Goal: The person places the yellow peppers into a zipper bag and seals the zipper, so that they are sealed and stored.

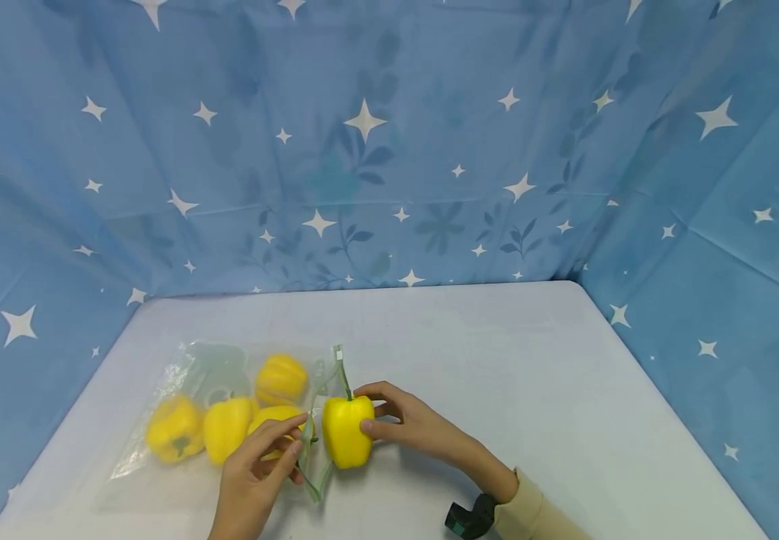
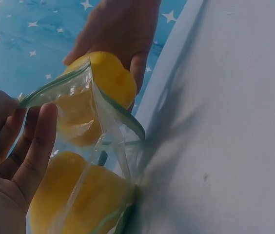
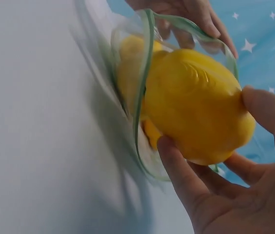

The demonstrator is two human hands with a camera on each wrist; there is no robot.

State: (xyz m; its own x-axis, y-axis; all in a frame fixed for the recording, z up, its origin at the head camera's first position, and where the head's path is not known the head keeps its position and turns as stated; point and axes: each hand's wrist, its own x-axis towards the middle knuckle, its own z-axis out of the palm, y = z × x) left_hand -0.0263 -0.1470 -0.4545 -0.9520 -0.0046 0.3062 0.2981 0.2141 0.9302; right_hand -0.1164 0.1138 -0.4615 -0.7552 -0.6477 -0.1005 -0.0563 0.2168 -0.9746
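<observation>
A yellow bell pepper is gripped from its right side by my right hand, thumb and fingers spread round it. It is at the mouth of a clear zip bag with a green edge; in the right wrist view its far end lies inside the green rim. My left hand pinches that rim between thumb and fingertips, as the left wrist view shows, and the mouth gapes. Several more yellow bell peppers lie inside the bag, one partly hidden behind my left hand.
The bag lies on the left half of a white table. A blue curtain with white stars stands along the back and both sides. A black device is strapped to my right wrist, below a beige sleeve.
</observation>
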